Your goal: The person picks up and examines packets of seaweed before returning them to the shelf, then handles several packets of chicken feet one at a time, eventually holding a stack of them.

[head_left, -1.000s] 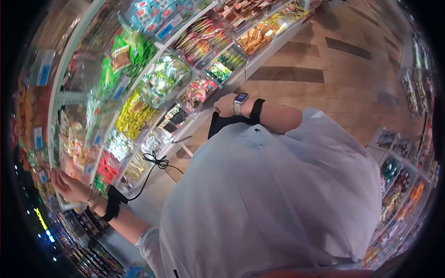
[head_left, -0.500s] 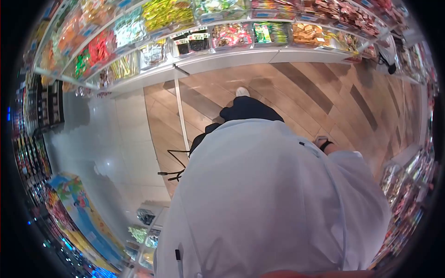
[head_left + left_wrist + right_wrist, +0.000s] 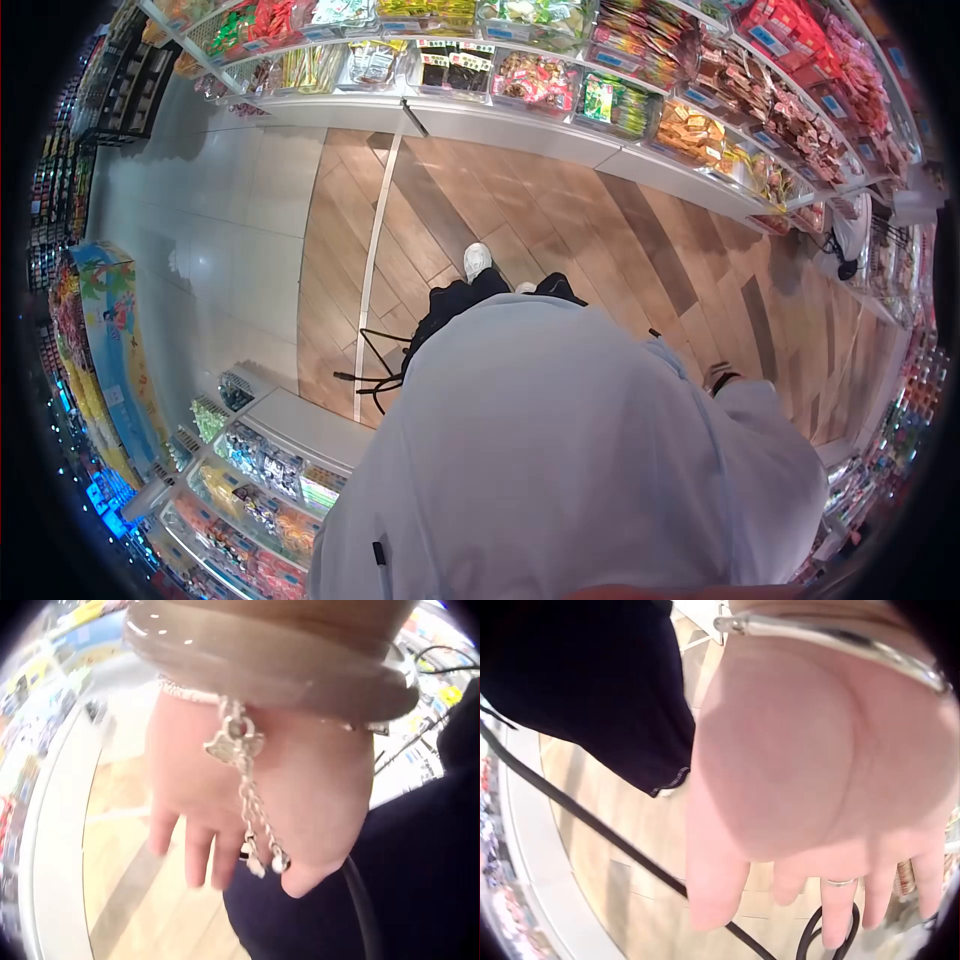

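When seen from the head, wood-plank floor (image 3: 560, 220) across the middle, with pale tiles (image 3: 220, 210) to its left. Along the top, a long shelf unit (image 3: 520, 135) full of packets, bowed by the lens; at lower left, more packet-filled shelving (image 3: 300, 425). Over the floor, a light-coloured top (image 3: 560, 450) on the person's torso, and beyond its hem dark trousers (image 3: 462, 305), with a white shoe (image 3: 476, 260) pointing toward the long shelf unit.

In the right wrist view, the right hand (image 3: 817, 772) near the trouser leg: palm to the camera, straight fingers well parted and aimed down. In the left wrist view, the left hand (image 3: 259, 795) in front of the dark cloth: palm to the camera, straight fingers narrowly parted, likewise aimed down. Cannot tell whether in contact with the cloth at the thumb.

Behind the right thumb, a black cable (image 3: 592, 823), its long axis slanting from upper left to bottom centre, with a loop behind the fingers. Cannot tell whether touching the hand.

Around the left wrist, a thick translucent bangle (image 3: 270, 667), crosswise to the forearm; across the right, a silver band (image 3: 840, 637) sloping down to the right. Below the bangle, a charm bracelet (image 3: 244, 750), dangling chains pointing toward the fingertips. On one right finger, a thin ring (image 3: 841, 883), set crosswise.
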`<move>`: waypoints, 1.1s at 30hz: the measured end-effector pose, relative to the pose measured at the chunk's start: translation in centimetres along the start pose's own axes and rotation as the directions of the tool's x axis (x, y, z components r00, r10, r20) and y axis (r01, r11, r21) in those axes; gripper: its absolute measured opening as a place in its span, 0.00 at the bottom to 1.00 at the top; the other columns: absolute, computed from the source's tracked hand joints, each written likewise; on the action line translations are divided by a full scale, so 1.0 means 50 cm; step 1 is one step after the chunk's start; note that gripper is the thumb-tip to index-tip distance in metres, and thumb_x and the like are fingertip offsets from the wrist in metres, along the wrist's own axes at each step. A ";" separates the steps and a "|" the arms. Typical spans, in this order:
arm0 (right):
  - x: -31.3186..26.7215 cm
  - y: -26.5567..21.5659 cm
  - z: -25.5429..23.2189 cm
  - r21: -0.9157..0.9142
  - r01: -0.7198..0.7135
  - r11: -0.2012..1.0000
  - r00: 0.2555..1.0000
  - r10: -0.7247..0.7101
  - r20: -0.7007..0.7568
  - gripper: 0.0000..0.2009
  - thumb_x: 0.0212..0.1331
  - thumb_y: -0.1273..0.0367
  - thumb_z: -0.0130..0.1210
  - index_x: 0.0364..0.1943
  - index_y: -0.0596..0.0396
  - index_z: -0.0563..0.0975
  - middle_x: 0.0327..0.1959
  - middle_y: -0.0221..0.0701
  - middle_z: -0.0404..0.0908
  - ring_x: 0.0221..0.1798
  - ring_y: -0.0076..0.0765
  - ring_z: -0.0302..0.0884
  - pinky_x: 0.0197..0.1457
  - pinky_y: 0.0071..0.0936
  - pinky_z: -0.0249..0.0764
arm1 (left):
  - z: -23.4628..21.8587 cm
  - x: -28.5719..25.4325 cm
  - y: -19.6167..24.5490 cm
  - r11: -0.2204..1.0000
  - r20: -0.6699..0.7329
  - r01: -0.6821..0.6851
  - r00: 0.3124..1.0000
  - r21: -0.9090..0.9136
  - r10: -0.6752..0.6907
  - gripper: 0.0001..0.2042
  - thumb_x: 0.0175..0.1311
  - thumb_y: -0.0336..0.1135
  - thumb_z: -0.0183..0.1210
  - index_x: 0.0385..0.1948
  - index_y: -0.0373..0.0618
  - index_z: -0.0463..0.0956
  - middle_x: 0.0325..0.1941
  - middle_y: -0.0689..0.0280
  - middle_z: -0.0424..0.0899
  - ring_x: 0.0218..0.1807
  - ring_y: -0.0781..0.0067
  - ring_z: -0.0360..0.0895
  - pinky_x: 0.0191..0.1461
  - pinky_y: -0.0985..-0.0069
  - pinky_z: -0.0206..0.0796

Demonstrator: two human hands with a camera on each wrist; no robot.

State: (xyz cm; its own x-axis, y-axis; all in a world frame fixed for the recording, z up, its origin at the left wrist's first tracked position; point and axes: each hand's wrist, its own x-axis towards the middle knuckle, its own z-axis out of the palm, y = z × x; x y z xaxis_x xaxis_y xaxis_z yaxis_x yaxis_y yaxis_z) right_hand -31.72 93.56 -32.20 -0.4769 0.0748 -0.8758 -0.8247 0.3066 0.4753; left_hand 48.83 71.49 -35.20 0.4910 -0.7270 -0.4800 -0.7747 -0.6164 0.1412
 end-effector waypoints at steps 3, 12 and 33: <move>0.033 0.085 -0.072 -0.039 -0.073 0.997 0.997 0.072 -0.026 0.22 0.45 0.56 0.55 0.45 0.50 0.75 0.50 0.34 0.73 0.54 0.42 0.69 0.47 0.38 0.70 | 0.015 -0.050 -0.007 0.999 0.017 0.036 0.999 0.001 -0.036 0.22 0.43 0.26 0.55 0.45 0.40 0.67 0.49 0.52 0.69 0.54 0.50 0.63 0.56 0.62 0.56; 0.066 -0.092 -0.075 -0.010 0.136 0.991 0.968 -0.135 -0.212 0.26 0.42 0.61 0.55 0.51 0.51 0.69 0.49 0.42 0.73 0.51 0.44 0.72 0.50 0.38 0.70 | 0.057 -0.157 -0.058 0.987 0.074 0.157 0.985 0.024 -0.158 0.22 0.43 0.27 0.55 0.46 0.40 0.67 0.50 0.52 0.69 0.54 0.50 0.63 0.56 0.63 0.57; -0.145 -0.527 -0.433 0.328 0.541 0.775 0.793 -0.338 -0.507 0.21 0.45 0.62 0.47 0.45 0.56 0.74 0.44 0.44 0.75 0.51 0.45 0.71 0.55 0.32 0.65 | -0.022 -0.004 -0.267 0.948 0.121 0.280 0.957 -0.154 -0.263 0.24 0.44 0.28 0.55 0.48 0.40 0.66 0.51 0.52 0.69 0.55 0.49 0.63 0.56 0.64 0.58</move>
State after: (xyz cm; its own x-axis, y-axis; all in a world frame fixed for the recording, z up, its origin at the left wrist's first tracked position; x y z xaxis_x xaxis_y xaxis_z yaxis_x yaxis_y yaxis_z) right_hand -13.11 64.37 -36.54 -0.2531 -0.5254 -0.8124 -0.7969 0.5893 -0.1329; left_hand 59.51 79.56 -36.03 0.6254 -0.4970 -0.6015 -0.5350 -0.8343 0.1331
